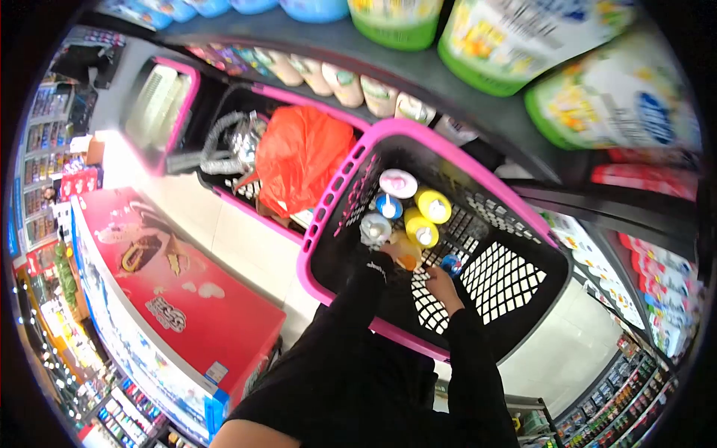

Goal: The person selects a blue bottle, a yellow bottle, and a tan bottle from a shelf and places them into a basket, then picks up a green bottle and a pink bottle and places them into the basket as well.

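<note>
Both my hands reach down into a black shopping basket (429, 138) with a pink rim. My left hand (387, 250) is closed against the side of a pale bottle with an orange top (408, 260); part of its fingers is hidden. My right hand (445, 290) is to the right, its fingers bent together beside a small blue-topped item (451, 264); what they hold, if anything, is hidden. Clustered in the basket are two yellow bottles (433, 206), a blue pump bottle (388, 205), a clear bottle (375, 228) and a pink-and-white one (398, 183).
A second basket (276, 93) holds a red plastic bag (302, 157) and silvery items. Shelves with large green-and-white bottles (515, 45) overhang the far side. At left stands a red-topped freezer (179, 276). A pink-edged container (158, 112) is further back on the pale floor.
</note>
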Action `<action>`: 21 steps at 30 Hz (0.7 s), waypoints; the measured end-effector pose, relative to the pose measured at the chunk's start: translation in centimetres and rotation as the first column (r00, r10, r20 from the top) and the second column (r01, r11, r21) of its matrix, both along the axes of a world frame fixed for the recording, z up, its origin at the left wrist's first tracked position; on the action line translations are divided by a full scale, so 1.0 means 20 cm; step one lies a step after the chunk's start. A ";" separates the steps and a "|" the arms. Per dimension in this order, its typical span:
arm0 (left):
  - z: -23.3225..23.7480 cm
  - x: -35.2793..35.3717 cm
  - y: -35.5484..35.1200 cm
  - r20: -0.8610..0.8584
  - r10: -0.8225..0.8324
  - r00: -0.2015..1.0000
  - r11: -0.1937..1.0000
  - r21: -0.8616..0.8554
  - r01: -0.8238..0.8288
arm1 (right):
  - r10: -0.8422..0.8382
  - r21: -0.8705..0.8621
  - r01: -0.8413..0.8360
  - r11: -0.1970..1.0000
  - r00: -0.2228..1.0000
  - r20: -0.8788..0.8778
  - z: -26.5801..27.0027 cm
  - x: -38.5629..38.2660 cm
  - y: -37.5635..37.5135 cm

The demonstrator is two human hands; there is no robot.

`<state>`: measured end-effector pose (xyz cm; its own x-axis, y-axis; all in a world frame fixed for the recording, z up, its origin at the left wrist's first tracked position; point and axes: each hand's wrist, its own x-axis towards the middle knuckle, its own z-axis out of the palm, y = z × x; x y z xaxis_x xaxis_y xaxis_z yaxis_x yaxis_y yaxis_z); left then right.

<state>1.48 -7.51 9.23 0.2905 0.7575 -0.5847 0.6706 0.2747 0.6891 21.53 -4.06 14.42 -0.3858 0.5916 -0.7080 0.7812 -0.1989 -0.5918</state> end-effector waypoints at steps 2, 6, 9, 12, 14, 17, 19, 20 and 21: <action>0.09 -0.04 0.02 0.018 -0.063 0.998 0.998 0.030 0.062 | 0.053 0.056 -0.052 0.997 0.999 -0.008 0.18 0.01 0.02; 0.26 -0.07 0.10 0.121 -0.243 0.962 0.963 0.145 0.225 | 0.210 0.195 -0.206 0.959 0.978 0.002 0.41 0.02 -0.01; 0.41 -0.08 0.16 0.152 -0.403 0.902 0.904 0.217 0.368 | 0.253 0.210 -0.241 0.948 0.967 -0.035 0.46 -0.02 -0.06; 0.47 -0.20 0.08 0.360 -0.235 0.903 0.961 0.228 0.159 | -0.029 0.058 0.039 0.998 0.987 -0.158 0.53 -0.13 -0.15; 0.52 -0.28 0.00 0.325 -0.133 0.936 0.937 0.348 0.013 | -0.002 0.104 0.025 0.994 0.977 -0.214 0.69 -0.23 -0.18; 1.00 -0.43 -0.01 0.283 -0.163 0.945 0.987 0.061 0.152 | 0.109 0.343 -0.044 0.938 0.979 -0.173 0.93 -0.39 -0.25; 1.20 -0.53 -0.02 0.229 -0.280 0.932 0.959 0.114 0.260 | 0.215 0.352 -0.121 0.928 0.946 -0.242 0.98 -0.45 -0.27; 1.26 -0.56 -0.02 0.157 -0.347 0.925 0.933 0.161 0.322 | 0.268 0.393 -0.153 0.907 0.928 -0.258 0.98 -0.47 -0.29; 1.27 -0.58 -0.02 0.140 -0.367 0.920 0.923 0.174 0.342 | 0.255 0.412 -0.130 0.902 0.930 -0.264 0.99 -0.48 -0.29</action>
